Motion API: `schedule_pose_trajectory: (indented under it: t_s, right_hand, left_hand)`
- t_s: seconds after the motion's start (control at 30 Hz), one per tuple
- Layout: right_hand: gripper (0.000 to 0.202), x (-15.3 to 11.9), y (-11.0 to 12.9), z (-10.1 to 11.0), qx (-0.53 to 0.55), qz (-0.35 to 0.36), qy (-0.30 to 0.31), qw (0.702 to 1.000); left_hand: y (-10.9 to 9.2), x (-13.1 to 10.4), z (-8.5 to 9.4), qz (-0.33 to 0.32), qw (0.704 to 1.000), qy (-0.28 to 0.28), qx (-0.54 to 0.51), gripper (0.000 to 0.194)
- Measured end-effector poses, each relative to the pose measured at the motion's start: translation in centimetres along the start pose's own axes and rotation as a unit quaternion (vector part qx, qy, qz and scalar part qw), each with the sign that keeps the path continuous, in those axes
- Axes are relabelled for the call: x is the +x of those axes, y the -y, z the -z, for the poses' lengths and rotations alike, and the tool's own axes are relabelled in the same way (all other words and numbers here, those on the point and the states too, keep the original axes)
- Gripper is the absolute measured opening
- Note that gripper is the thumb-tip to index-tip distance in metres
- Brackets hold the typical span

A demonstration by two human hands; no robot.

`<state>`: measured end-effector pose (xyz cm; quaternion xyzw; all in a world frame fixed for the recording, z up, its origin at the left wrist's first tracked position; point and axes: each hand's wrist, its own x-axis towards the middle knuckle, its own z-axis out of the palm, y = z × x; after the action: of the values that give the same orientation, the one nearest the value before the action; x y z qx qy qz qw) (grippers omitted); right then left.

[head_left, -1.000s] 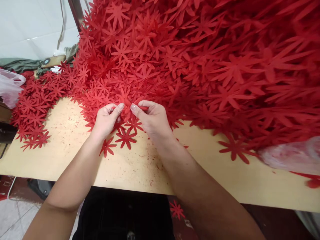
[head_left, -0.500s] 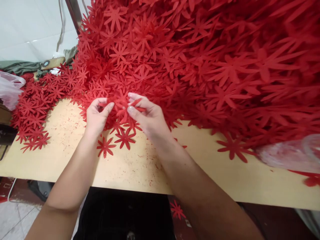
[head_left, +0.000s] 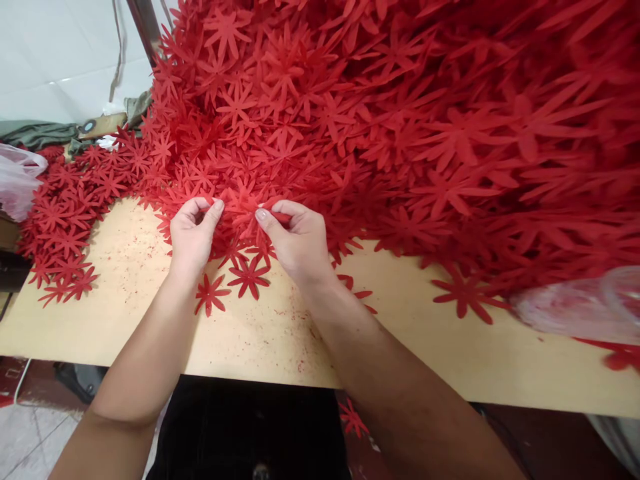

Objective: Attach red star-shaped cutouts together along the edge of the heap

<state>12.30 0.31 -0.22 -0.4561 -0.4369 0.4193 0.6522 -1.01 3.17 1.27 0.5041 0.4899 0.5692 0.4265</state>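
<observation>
A deep heap of red flower cutouts (head_left: 310, 113) rises just beyond your hands, its color blending with the red flower piece (head_left: 246, 215) between them. Loose cutouts (head_left: 249, 277) lie nearer you on the table (head_left: 240, 340); a plastic bag (head_left: 570, 307) sits well to the right. Your left hand (head_left: 193, 233) and right hand (head_left: 300, 243) pinch the piece's opposite sides, its span running left to right, petals splayed, at the heap's near edge.
</observation>
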Motion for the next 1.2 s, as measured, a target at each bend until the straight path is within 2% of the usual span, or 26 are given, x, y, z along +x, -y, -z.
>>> schedule_pose_trajectory:
  t_s: [0.17,0.27,0.33,0.4,0.43,0.5,0.57,0.6,0.67,0.73,0.83,0.9,1.1,1.2]
  right_hand:
    - [0.018,0.7,-0.1,0.8,0.01,0.011,-0.042,0.999]
    - [0.017,1.0,-0.5,0.9,0.007,0.028,-0.044,0.999]
    - [0.021,1.0,-0.8,0.7,-0.004,0.034,-0.051,0.998]
    - [0.026,0.9,-0.8,0.6,-0.013,0.02,-0.039,0.999]
    - [0.03,0.8,-0.7,0.7,-0.018,0.008,-0.025,0.999]
    - [0.038,0.6,-0.4,0.8,-0.037,-0.008,0.01,0.999]
    - [0.043,0.3,0.0,0.8,-0.065,-0.006,0.026,0.998]
    - [0.044,0.2,0.2,0.8,-0.077,-0.002,0.028,0.997]
    - [0.047,0.1,0.5,0.6,-0.076,-0.001,0.038,0.996]
    - [0.046,0.0,0.6,0.3,-0.029,-0.02,0.07,0.997]
    - [0.041,0.1,0.4,0.0,0.043,-0.066,0.135,0.988]
    - [0.037,0.2,0.1,0.0,0.053,-0.087,0.154,0.983]
    - [0.023,0.4,-0.5,0.2,0.03,-0.086,0.103,0.991]
    - [0.017,0.5,-0.4,0.4,0.02,-0.064,0.07,0.995]
  left_hand:
    - [1.3,1.9,2.2,-0.029,0.995,-0.091,0.004,0.02]
    - [1.6,2.6,3.1,-0.123,0.978,-0.145,0.087,0.041]
    - [1.1,2.0,2.8,-0.185,0.964,-0.127,0.144,0.045]
    - [0.3,0.7,1.8,-0.214,0.961,-0.053,0.166,0.029]
    - [-0.1,-0.1,1.2,-0.213,0.963,-0.007,0.164,0.024]
    - [-0.5,-1.5,-0.2,-0.187,0.969,0.082,0.14,0.026]
    - [-0.4,-2.3,-1.2,-0.14,0.975,0.137,0.101,0.028]
    - [-0.3,-2.5,-1.5,-0.113,0.979,0.147,0.079,0.029]
    - [0.2,-2.3,-1.7,-0.064,0.988,0.137,0.034,0.027]
    - [0.6,-1.7,-1.5,-0.033,0.995,0.098,-0.004,0.023]
    - [0.8,-0.9,-0.9,-0.022,0.998,0.038,-0.039,0.019]
    - [0.8,-0.7,-0.6,-0.024,0.998,0.012,-0.049,0.017]
    - [0.7,-1.0,-1.0,-0.032,0.998,0.0,-0.051,0.012]
    - [1.0,-0.5,-0.4,-0.033,0.997,-0.013,-0.07,0.013]
